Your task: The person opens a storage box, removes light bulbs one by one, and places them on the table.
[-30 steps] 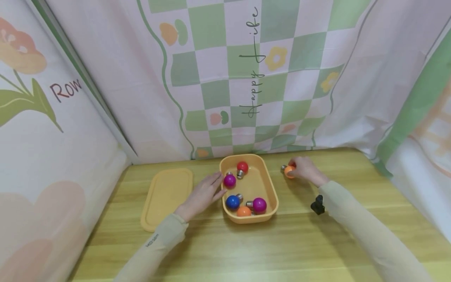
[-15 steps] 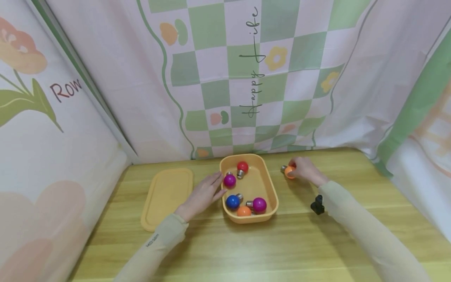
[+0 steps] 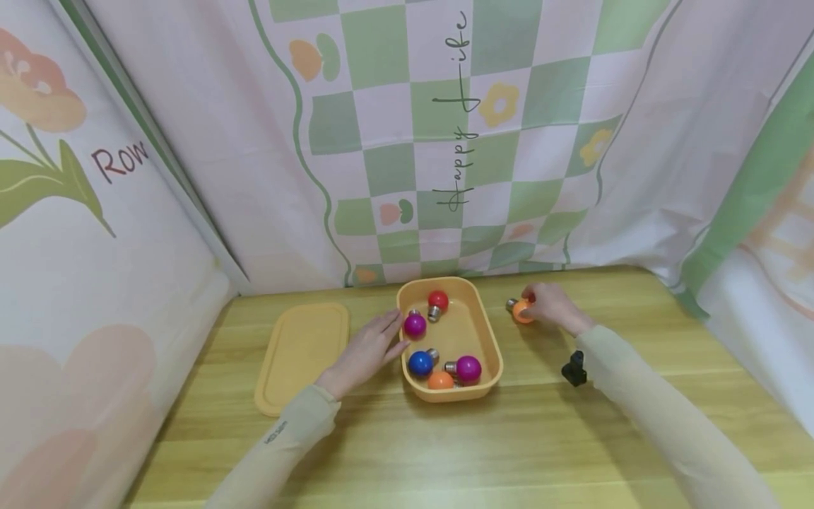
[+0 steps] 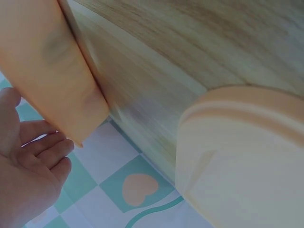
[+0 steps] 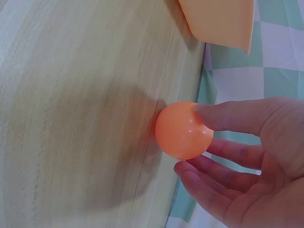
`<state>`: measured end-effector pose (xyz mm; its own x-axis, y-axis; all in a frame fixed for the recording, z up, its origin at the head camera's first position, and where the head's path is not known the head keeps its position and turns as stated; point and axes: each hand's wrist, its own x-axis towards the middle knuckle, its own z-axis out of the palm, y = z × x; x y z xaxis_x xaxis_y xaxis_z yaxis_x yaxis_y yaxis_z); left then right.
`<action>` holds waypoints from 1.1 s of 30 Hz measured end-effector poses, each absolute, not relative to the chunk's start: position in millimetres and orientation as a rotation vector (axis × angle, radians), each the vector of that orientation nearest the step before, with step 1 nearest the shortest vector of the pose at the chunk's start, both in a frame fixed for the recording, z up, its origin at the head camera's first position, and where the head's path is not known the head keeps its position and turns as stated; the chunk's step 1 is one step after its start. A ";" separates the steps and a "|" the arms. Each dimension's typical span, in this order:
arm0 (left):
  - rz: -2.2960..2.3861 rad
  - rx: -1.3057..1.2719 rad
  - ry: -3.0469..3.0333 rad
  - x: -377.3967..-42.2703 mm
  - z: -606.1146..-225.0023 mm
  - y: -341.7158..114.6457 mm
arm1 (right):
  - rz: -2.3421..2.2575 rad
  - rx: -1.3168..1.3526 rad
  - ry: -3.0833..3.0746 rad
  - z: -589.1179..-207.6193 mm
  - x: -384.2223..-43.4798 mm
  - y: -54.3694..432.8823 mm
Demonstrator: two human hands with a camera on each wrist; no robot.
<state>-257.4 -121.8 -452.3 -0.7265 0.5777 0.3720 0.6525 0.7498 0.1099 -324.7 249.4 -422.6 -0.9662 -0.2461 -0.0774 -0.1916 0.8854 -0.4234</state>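
My right hand (image 3: 555,308) pinches an orange light bulb (image 5: 183,130) between thumb and fingers, right of the box, its metal base pointing left. My left hand (image 3: 365,353) rests at the left rim of the yellow box (image 3: 493,346), fingers fairly straight along the wall. Inside the box lie a red bulb (image 3: 437,301), a purple bulb (image 3: 415,325) near the left wall, a blue bulb (image 3: 420,363), a second purple bulb (image 3: 468,369) and another orange bulb (image 3: 441,381) in the near end.
A flat yellow lid (image 3: 304,357) lies on the wooden table (image 3: 407,452), left of the box. A small black object (image 3: 574,369) is beside the right sleeve. Patterned curtains (image 3: 445,141) hang behind the table and along both sides.
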 end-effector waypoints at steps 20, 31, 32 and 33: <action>-0.383 -0.966 -2.614 -257.3 -453.0 -121.9 | -0.625 -0.394 2.962 -425.6 -322.2 250.3; -0.372 -0.963 -2.619 -257.6 -453.1 -121.8 | -0.627 -0.411 2.963 -426.3 -321.1 250.5; -0.368 -0.960 -2.622 -257.4 -453.0 -121.8 | -0.631 -0.409 2.962 -426.7 -321.1 250.9; -0.366 -0.960 -2.624 -257.0 -452.6 -121.8 | -0.634 -0.405 2.960 -426.9 -321.1 251.2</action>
<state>-257.0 -121.8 -452.6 -0.7223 0.5764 0.3821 0.6590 0.7413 0.1275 -321.1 251.2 -426.9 -0.9611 -0.2747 -0.0298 -0.2384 0.8788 -0.4133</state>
